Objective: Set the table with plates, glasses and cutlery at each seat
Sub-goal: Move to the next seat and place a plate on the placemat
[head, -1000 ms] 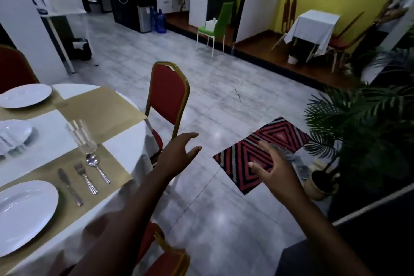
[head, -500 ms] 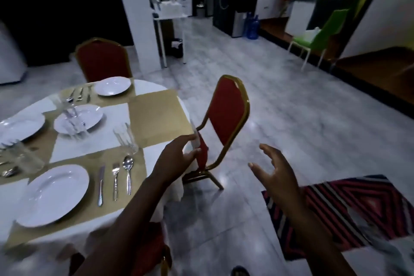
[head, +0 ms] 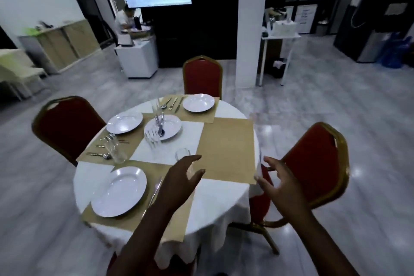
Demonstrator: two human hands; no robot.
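A round table (head: 226, 199) in a white cloth carries several gold placemats. White plates lie at the near seat (head: 119, 191), the left seat (head: 124, 122) and the far seat (head: 198, 102). A fourth plate (head: 164, 126) in the middle holds loose cutlery, with a glass (head: 152, 139) beside it. The right placemat (head: 227, 150) is bare. My left hand (head: 181, 180) hovers open over the near mat, partly hiding a glass (head: 182, 155) and a knife (head: 155, 191). Out past the table's right edge, my right hand (head: 279, 185) is open and holds nothing.
Red chairs with gold frames stand at the right (head: 313, 170), the left (head: 67, 125) and the far side (head: 202, 76). A white pillar (head: 251, 29) and a small white side table (head: 280, 38) stand behind. A person stands at a counter (head: 136, 56) under a screen.
My view has swung left from the floor and rug until the whole table is in front. Both hands stay open and have come over the table's near right part.
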